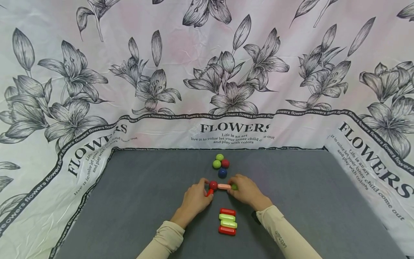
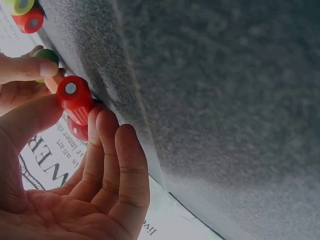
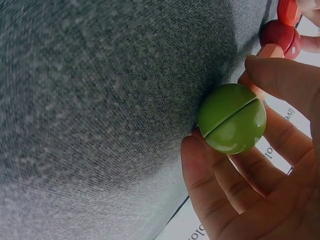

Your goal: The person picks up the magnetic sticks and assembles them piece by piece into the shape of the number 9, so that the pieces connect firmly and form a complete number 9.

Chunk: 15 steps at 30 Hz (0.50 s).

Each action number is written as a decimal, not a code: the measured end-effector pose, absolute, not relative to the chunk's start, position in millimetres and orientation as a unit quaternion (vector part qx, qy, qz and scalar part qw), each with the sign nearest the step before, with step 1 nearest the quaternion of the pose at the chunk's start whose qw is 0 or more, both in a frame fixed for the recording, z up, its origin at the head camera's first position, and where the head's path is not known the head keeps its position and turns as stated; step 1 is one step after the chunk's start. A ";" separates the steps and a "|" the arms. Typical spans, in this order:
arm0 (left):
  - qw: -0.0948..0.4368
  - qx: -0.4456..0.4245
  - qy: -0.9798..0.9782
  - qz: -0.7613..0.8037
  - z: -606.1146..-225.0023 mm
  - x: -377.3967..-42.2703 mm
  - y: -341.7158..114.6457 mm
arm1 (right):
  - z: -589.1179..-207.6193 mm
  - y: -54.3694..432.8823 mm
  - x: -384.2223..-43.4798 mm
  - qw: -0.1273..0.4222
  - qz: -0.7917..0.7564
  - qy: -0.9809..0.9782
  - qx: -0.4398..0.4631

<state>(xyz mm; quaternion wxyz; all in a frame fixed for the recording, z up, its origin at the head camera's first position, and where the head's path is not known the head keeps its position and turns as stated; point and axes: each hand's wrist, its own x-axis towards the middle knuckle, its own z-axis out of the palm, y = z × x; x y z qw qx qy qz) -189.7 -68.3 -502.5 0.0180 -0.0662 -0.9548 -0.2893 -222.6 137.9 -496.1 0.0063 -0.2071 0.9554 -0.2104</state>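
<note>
My left hand (image 1: 195,197) pinches a short red rod (image 2: 76,102) between thumb and fingertips; a round pale disc shows on its near end. The rod's far end meets a red ball (image 1: 213,185). From that ball a peach-coloured rod (image 1: 224,186) runs right to a green ball (image 3: 232,120) with a seam around its middle. My right hand (image 1: 247,190) holds this green ball, its thumb lying across the peach rod's end and its fingers curled behind the ball. The joined pieces lie low over the grey tabletop (image 1: 145,201), between both hands.
Beyond the hands sit two green balls (image 1: 219,157), a second red ball (image 1: 225,163) and a blue ball (image 1: 222,173), clustered together. Nearer me, red rods (image 1: 227,230) and yellow-green rods (image 1: 227,217) lie in a stacked row. A flower-printed cloth (image 1: 161,131) borders the table.
</note>
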 end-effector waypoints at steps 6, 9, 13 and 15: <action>0.014 -0.073 -0.955 -0.289 -503.0 -189.3 -67.9 | -496.5 136.8 -223.1 0.008 -0.215 0.955 -0.204; 0.008 -0.075 -0.955 -0.287 -502.6 -189.1 -68.1 | -497.1 135.8 -223.2 0.014 -0.214 0.957 -0.197; -0.003 -0.073 -0.955 -0.288 -501.9 -189.7 -67.8 | -498.3 135.3 -224.0 0.019 -0.215 0.958 -0.190; -0.009 -0.070 -0.954 -0.290 -501.3 -190.1 -67.4 | -498.9 135.5 -224.8 0.017 -0.217 0.957 -0.193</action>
